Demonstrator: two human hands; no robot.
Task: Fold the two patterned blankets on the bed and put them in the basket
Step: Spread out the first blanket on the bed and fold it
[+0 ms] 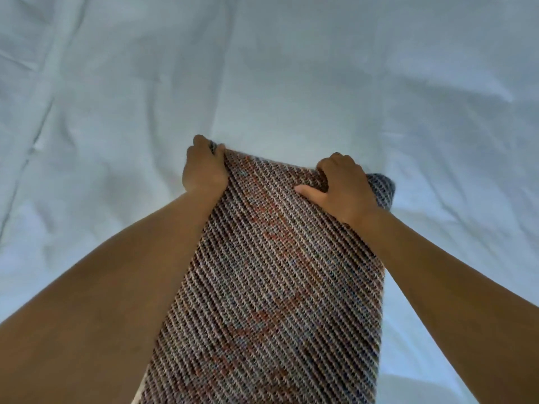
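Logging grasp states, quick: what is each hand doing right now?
Left hand: closed, gripping the patterned blanket at its far left corner.
Right hand: closed, gripping the blanket's far edge near the right corner.

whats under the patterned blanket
A pale bed sheet shows around the patterned blanket, whose far edge the left hand and right hand grip; whatever lies directly beneath is covered.

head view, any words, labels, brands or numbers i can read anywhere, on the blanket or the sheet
None: no words, labels, brand marks, numbers or signs can be read in this view.
The blanket carries only a woven pattern of diagonal stripes with reddish shapes, and no tag shows on it.
The bed sheet is plain and creased, with no print.
The left hand and right hand grip the blanket's far edge and may hide a small part of it.
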